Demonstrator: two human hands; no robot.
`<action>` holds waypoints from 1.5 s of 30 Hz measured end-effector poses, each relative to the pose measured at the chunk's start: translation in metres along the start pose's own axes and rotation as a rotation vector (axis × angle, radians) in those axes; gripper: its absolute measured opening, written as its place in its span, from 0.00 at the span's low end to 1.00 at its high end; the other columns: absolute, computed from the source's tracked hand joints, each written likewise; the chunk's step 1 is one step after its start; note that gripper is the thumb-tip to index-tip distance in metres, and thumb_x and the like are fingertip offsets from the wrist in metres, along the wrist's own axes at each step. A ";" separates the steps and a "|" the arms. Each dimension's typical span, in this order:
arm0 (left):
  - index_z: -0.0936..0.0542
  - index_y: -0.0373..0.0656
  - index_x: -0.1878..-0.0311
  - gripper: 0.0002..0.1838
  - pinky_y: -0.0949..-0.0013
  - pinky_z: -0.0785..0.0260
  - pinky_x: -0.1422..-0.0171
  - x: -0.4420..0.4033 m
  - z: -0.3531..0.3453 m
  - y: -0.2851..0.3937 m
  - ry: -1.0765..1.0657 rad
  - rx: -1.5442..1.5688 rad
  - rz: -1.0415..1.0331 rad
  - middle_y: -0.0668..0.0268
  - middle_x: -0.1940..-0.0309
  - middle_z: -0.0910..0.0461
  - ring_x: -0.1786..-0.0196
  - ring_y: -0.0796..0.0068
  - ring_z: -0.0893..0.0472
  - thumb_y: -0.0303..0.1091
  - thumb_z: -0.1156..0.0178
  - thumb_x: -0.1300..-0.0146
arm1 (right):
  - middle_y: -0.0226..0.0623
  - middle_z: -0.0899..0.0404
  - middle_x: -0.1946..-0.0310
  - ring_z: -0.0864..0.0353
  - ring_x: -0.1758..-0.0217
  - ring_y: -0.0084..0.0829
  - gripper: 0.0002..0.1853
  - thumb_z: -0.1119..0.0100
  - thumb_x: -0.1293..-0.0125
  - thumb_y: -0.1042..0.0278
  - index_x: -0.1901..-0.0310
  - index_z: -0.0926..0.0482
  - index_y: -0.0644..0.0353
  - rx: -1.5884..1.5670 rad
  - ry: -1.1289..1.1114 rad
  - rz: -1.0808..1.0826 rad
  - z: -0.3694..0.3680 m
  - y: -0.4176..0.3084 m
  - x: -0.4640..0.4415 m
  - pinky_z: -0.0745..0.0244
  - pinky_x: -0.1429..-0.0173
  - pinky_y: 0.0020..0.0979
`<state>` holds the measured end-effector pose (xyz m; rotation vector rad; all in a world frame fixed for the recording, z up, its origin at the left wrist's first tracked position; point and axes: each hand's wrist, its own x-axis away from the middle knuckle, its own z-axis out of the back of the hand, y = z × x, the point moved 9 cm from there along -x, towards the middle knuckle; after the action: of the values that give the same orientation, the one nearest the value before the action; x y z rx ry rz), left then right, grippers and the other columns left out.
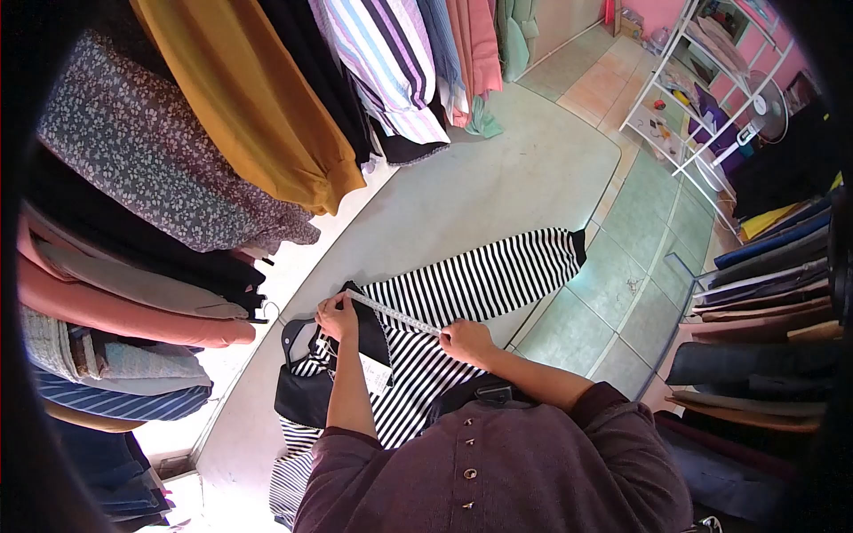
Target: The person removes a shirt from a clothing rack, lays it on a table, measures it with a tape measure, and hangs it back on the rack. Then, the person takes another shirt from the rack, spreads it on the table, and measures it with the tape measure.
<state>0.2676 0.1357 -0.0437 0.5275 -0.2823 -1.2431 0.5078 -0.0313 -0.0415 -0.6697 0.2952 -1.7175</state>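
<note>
A black-and-white striped shirt (480, 277) lies spread on the pale table, one sleeve stretched toward the upper right and ending in a black cuff. Its black collar and shoulder panel (302, 391) are at the left, with a white paper tag (377, 375) on them. Between my hands a white tape measure (395, 314) runs taut across the upper sleeve. My left hand (335, 317) pinches one end at the black shoulder edge. My right hand (466, 342) grips the tape farther along, over the stripes near the underarm.
Hanging clothes, among them a mustard garment (258, 107), line the left and top. The pale table (524, 151) has its edge along tiled floor. A white shelf rack (662, 93), a fan (766, 108) and folded or hung trousers (755, 364) are on the right.
</note>
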 end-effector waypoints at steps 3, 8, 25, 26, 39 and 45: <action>0.17 0.58 0.69 0.10 0.50 0.41 0.45 -0.002 -0.006 -0.002 -0.036 0.010 -0.029 0.75 0.56 0.27 0.46 0.63 0.34 0.49 0.37 0.52 | 0.42 0.22 0.73 0.21 0.70 0.39 0.15 0.51 0.44 0.55 0.70 0.19 0.55 -0.009 -0.017 -0.007 0.000 -0.001 0.000 0.25 0.65 0.38; 0.17 0.58 0.68 0.11 0.50 0.45 0.42 -0.002 0.000 -0.003 -0.060 0.029 0.020 0.74 0.55 0.27 0.45 0.65 0.34 0.50 0.38 0.52 | 0.42 0.21 0.72 0.20 0.69 0.39 0.15 0.52 0.44 0.56 0.70 0.19 0.55 -0.048 -0.051 -0.034 0.000 0.000 0.001 0.25 0.63 0.38; 0.18 0.60 0.71 0.10 0.54 0.50 0.43 0.037 0.025 0.000 0.306 -0.026 0.277 0.76 0.54 0.27 0.46 0.66 0.35 0.51 0.39 0.52 | 0.44 0.22 0.67 0.23 0.61 0.42 0.16 0.46 0.46 0.51 0.65 0.19 0.53 -0.201 -0.014 0.173 0.048 -0.012 -0.111 0.28 0.55 0.38; 0.18 0.61 0.71 0.10 0.54 0.50 0.43 0.037 0.023 -0.003 0.291 -0.039 0.298 0.76 0.54 0.27 0.46 0.66 0.35 0.51 0.39 0.52 | 0.43 0.22 0.63 0.24 0.57 0.41 0.16 0.47 0.45 0.51 0.63 0.19 0.51 -0.151 -0.027 0.152 0.044 -0.013 -0.117 0.29 0.53 0.38; 0.18 0.65 0.69 0.10 0.55 0.45 0.46 0.031 0.008 -0.018 0.220 -0.156 0.340 0.75 0.53 0.28 0.49 0.65 0.32 0.53 0.40 0.52 | 0.39 0.21 0.67 0.22 0.60 0.40 0.13 0.48 0.48 0.55 0.66 0.19 0.49 -0.008 -0.036 0.119 0.106 0.093 -0.112 0.27 0.56 0.40; 0.18 0.63 0.69 0.11 0.57 0.47 0.46 0.031 0.008 -0.015 0.256 -0.187 0.338 0.76 0.54 0.28 0.50 0.67 0.32 0.53 0.41 0.51 | 0.41 0.21 0.66 0.23 0.61 0.40 0.16 0.46 0.49 0.51 0.67 0.19 0.53 0.191 -0.017 -0.048 0.219 0.249 -0.068 0.28 0.58 0.36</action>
<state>0.2606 0.1007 -0.0473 0.4497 -0.0350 -0.8526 0.8436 0.0026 -0.0174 -0.5544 0.1018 -1.7594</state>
